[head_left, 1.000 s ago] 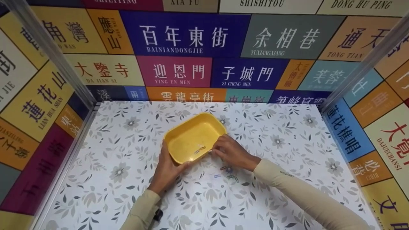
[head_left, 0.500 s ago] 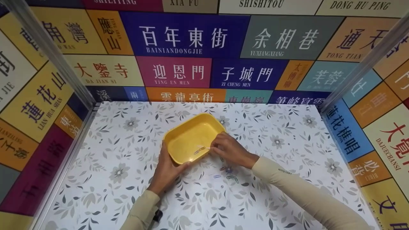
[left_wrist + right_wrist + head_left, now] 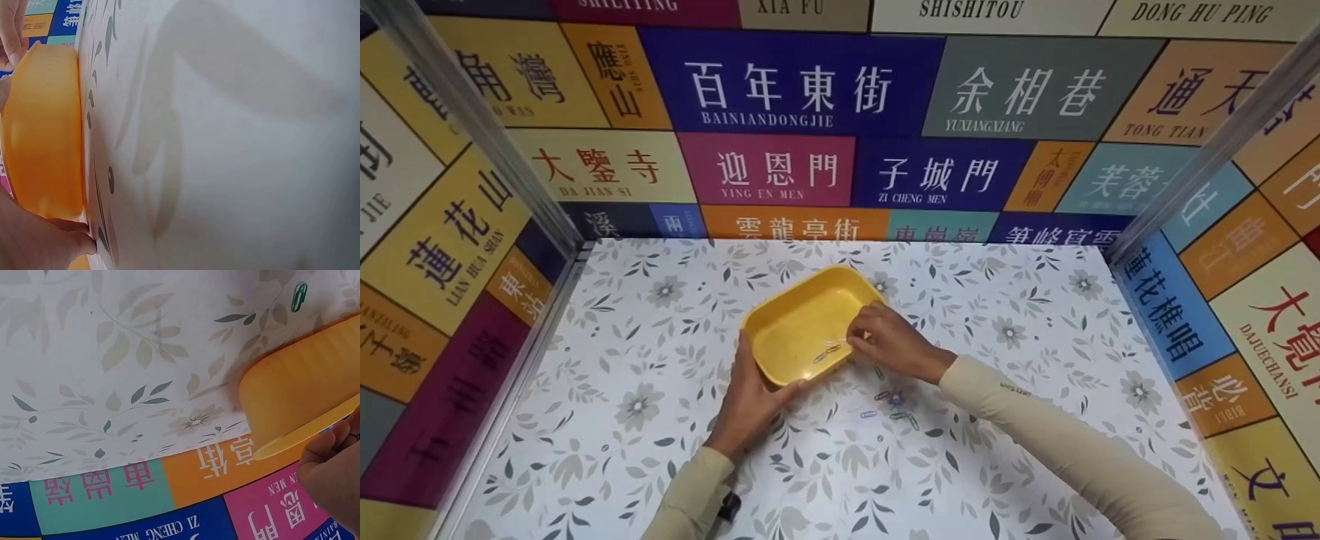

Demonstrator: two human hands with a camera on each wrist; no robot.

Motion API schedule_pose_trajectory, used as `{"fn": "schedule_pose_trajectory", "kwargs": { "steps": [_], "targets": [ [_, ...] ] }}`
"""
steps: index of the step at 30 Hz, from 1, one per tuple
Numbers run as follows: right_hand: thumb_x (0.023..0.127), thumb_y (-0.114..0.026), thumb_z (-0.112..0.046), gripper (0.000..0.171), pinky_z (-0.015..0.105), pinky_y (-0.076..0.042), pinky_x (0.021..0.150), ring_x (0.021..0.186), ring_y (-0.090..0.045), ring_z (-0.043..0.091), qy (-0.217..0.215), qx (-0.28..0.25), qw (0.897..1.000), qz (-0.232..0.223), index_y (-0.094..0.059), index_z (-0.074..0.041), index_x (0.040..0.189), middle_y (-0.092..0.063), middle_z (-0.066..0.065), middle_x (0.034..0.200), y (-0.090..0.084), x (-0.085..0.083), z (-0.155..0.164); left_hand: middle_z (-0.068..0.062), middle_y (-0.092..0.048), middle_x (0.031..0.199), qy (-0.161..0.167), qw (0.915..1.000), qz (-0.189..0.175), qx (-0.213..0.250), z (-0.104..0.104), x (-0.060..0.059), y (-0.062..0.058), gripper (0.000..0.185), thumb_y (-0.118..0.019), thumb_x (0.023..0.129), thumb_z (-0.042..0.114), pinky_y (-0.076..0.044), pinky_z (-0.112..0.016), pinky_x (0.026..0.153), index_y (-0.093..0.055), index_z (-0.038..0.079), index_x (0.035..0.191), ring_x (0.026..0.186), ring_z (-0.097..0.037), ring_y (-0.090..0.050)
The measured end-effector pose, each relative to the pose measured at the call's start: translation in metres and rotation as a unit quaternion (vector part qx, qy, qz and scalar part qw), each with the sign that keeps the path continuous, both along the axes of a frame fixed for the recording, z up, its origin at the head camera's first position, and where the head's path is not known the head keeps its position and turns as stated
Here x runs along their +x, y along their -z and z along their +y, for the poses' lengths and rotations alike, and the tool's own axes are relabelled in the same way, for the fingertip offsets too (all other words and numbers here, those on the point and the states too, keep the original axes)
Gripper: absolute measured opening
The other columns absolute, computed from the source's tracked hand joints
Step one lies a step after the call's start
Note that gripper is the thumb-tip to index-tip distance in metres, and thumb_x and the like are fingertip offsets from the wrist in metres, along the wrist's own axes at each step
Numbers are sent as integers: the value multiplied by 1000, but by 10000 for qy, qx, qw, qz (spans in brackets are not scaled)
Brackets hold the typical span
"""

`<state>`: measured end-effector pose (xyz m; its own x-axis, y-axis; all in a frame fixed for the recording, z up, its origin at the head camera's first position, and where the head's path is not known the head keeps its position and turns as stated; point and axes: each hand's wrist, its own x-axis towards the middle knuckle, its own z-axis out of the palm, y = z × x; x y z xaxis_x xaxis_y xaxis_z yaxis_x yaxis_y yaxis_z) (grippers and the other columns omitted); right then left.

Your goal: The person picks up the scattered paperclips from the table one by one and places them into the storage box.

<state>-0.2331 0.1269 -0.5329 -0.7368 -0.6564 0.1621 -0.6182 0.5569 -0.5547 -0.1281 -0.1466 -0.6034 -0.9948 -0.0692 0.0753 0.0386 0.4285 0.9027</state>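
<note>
A yellow tray (image 3: 799,319) sits mid-table on the floral table cover (image 3: 1020,322). My left hand (image 3: 752,397) grips its near left corner, thumb on the rim; the left wrist view shows that hand (image 3: 50,242) against the tray's wall (image 3: 42,129). My right hand (image 3: 856,339) hovers over the tray's right side, fingertips pinched on what looks like a small pale paper clip. Two or three paper clips (image 3: 826,352) lie inside the tray. Several more paper clips (image 3: 894,405) lie on the cover under my right wrist. In the right wrist view, the right fingers (image 3: 332,467) sit beside the tray (image 3: 304,399).
Walls covered with coloured sign panels (image 3: 810,90) enclose the table on the left, back and right, with metal posts (image 3: 472,127) at the corners. A green paper clip (image 3: 299,296) lies on the cover by the tray.
My right hand has moved a little left and away from me, from the tray's near right rim to over its inside. The left hand and tray have stayed put.
</note>
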Motion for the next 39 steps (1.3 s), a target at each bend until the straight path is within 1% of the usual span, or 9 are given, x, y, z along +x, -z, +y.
{"fn": "schedule_pose_trajectory", "kwargs": {
  "steps": [3,6,10,11,18,23,26,32,39],
  "targets": [
    [103,-76,-11,7,42,-55,95,100,-60,21,71,126,9999,-65,-82,-7,103,-73,2,98,-1,-4,-2,-13,-20,182,-26,9998,-169,-58,0,0,0,139,-96,84,48,-19,-51,136,2,21,178,166,-31,-25],
    [104,-76,-12,7,43,-55,97,100,-60,21,134,228,9996,-102,-82,-8,103,-73,2,98,-1,-7,-4,-9,-21,182,-54,9996,-274,-87,0,-1,0,140,-96,83,51,-19,-49,136,3,26,178,166,-28,-25],
    [104,-75,-12,8,44,-55,97,100,-60,23,179,341,9991,-153,-81,-7,102,-72,3,97,-1,-13,-6,-9,-22,182,-67,9995,-303,-104,0,-1,-1,140,-95,82,54,-20,-49,136,3,28,178,166,-28,-26],
    [104,-75,-12,9,44,-55,97,100,-60,23,190,363,9990,-161,-81,-7,102,-72,4,97,-1,-14,-6,-9,-21,182,-63,9994,-317,-118,0,-1,-1,139,-95,82,55,-20,-49,136,3,28,178,166,-28,-26],
    [103,-76,-10,9,43,-54,90,96,-60,25,4,484,9988,44,-83,-4,100,-73,6,94,1,-24,-9,-15,-20,181,16,9999,-88,-60,-1,0,0,140,-94,84,54,-23,-52,134,2,18,178,165,-33,-26],
    [103,-77,-11,9,43,-53,91,96,-59,24,42,625,9980,-95,-83,-5,102,-72,6,96,1,-28,-10,-13,-20,182,-31,9996,-248,-119,-2,-1,0,141,-94,83,56,-20,-51,135,4,22,178,166,-31,-24],
    [103,-77,-12,10,43,-54,91,97,-60,24,69,689,9975,-141,-83,-4,104,-73,6,98,2,-29,-11,-12,-19,182,-57,9994,-319,-137,-1,-1,1,142,-95,82,57,-20,-50,136,5,23,178,166,-31,-24],
    [102,-78,-11,9,43,-54,91,97,-61,25,39,687,9976,-96,-83,-3,104,-74,8,99,4,-30,-11,-15,-19,182,-47,9997,-186,-132,-1,0,1,141,-94,83,56,-20,-52,135,4,19,178,166,-34,-24],
    [101,-79,-12,10,42,-55,91,98,-61,24,70,545,9984,-98,-83,-4,105,-75,6,100,4,-25,-10,-14,-22,181,-13,9999,-109,-96,-1,0,0,139,-95,83,52,-20,-51,135,2,20,178,166,-33,-26]
  ]
}}
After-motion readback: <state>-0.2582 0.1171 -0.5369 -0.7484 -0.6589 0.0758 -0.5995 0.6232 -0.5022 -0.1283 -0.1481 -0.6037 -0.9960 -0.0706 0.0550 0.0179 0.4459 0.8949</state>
